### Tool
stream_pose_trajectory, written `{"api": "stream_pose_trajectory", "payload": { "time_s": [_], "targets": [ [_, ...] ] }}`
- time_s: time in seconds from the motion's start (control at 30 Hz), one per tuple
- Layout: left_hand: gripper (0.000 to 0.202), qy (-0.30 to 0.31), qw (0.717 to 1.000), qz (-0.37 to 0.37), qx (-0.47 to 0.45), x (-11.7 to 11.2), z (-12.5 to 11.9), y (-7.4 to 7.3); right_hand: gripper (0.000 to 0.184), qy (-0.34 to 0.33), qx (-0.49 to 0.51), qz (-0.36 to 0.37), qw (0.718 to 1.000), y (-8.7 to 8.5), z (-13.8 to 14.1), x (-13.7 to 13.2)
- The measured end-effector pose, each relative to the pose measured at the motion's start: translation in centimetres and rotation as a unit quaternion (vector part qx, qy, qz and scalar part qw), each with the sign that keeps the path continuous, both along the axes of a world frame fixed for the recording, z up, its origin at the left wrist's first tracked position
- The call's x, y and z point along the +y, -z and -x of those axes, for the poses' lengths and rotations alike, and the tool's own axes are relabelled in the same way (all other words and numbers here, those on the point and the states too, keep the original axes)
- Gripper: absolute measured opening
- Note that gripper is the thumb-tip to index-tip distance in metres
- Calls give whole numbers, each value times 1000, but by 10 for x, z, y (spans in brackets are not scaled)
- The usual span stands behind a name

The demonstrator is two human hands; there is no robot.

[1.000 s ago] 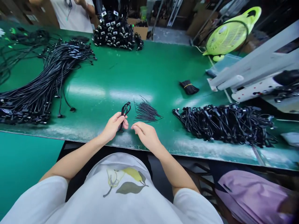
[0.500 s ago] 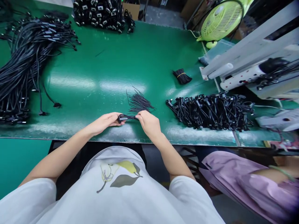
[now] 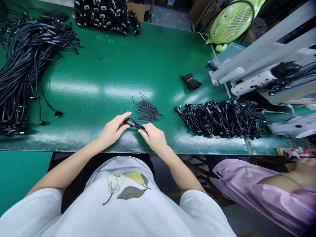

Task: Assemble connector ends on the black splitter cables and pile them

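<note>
A folded black cable (image 3: 134, 123) is stretched between my two hands, just above the near edge of the green table. At its left end, where a connector shows, my left hand (image 3: 114, 129) grips it between thumb and fingers. My right hand (image 3: 153, 135) is closed round the other end, and the fingers hide part of it. Right behind the cable lies a loose pile of thin black twist ties (image 3: 147, 109). Farther to the right is a bundle of black ties (image 3: 191, 81) held by a yellow band.
A row of coiled black cables (image 3: 222, 118) lies to the right. Long uncoiled cables (image 3: 27, 62) heap up on the left, and more coiled cables (image 3: 102, 14) are stacked at the back. A green fan (image 3: 230, 21) stands back right. Beside me sits a person in a pink top (image 3: 249, 184).
The cable has tilted, its right end now nearer to me. My right hand has shifted down from the tie pile, and my left fingers have risen and changed their grip.
</note>
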State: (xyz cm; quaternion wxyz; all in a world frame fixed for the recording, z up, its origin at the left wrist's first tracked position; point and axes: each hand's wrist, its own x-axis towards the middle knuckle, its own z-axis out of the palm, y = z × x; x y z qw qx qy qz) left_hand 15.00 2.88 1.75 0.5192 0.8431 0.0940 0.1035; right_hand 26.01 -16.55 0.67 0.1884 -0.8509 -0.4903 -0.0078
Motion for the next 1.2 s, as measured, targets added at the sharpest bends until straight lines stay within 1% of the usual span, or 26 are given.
{"api": "stream_pose_trajectory", "payload": {
  "time_s": [0.03,0.1,0.17,0.23,0.27,0.3,0.37,0.4,0.43,0.47,0.5,0.53,0.6,0.63,0.67,0.7,0.77,0.87,0.97,1.03,1.1,1.2],
  "targets": [
    [42,8,999,-40,-19,1,1,-1,45,-3,13,-4,1000,0,1,1],
    [46,35,995,-85,-36,4,3,-3,44,-7,41,-9,999,1,3,4],
    [54,59,993,-93,-31,8,4,-5,40,-7,81,-25,996,0,5,5],
    [57,67,994,-80,-12,12,5,-7,37,-10,151,-47,987,-4,5,6],
    [56,67,995,-69,-2,14,5,-9,36,-15,206,-54,977,-6,5,5],
    [54,66,996,-56,6,15,5,-11,36,-22,273,-57,960,-9,5,4],
    [51,68,997,-33,15,17,5,-15,37,-46,413,-54,908,-13,4,2],
    [51,73,997,-25,13,17,4,-17,35,-59,467,-50,881,-14,4,1],
    [50,78,997,-20,9,17,4,-18,31,-68,499,-48,862,-14,4,0],
    [49,79,997,-21,5,16,3,-19,28,-73,506,-49,858,-14,4,0],
    [48,73,997,-30,4,15,1,-19,29,-74,485,-54,870,-12,6,0],
    [47,60,997,-47,10,13,0,-18,33,-72,438,-59,894,-10,7,1],
    [46,26,996,-80,44,9,-3,-16,33,-61,286,-59,954,-7,12,4],
    [45,12,994,-85,66,7,-5,-16,31,-56,201,-48,977,-6,14,5],
    [46,2,993,-80,87,5,-6,-15,31,-52,125,-29,990,-5,17,7],
    [49,-6,992,-68,103,3,-7,-15,32,-52,64,-6,997,-4,18,9],
    [55,-19,991,-38,125,1,-9,-16,38,-59,-12,28,998,-4,20,11],
    [64,-31,987,-6,160,3,-11,-16,49,-77,-59,48,994,-2,19,12],
    [68,-17,981,35,188,7,-13,-14,49,-86,-75,54,992,2,17,12],
    [66,4,981,64,183,9,-14,-12,47,-81,-71,51,993,5,16,13],
    [58,20,986,79,146,10,-14,-11,47,-61,-59,46,995,8,15,13],
    [47,-3,995,67,72,11,-13,-11,48,-25,-38,38,998,10,12,13]
  ]
}}
